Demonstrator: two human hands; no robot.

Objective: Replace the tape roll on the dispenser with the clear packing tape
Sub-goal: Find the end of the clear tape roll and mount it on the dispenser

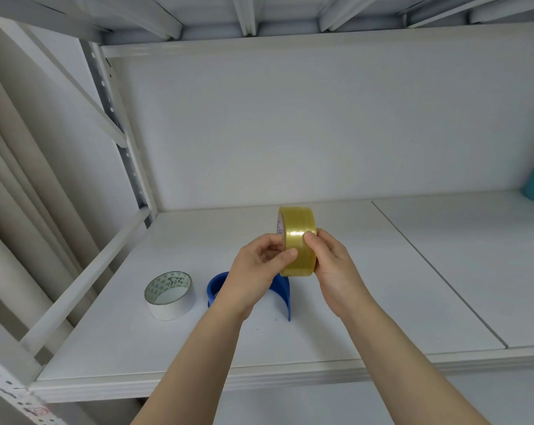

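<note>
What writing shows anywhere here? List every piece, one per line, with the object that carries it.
"5.2", handwritten, reading uncertain: inside the core of the white tape roll.
Printed mark on the core of the clear packing tape: too small to read.
Red marks on the rack upright: blurred.

Upright yellowish clear tape roll (298, 240), blue dispenser (279, 291) below

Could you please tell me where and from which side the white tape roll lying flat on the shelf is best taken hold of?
Grip the white tape roll across its outer wall from above. It lies flat with its open core facing up, clear of the blue plastic dispenser, so fingers could probably also hook inside the core.
</note>
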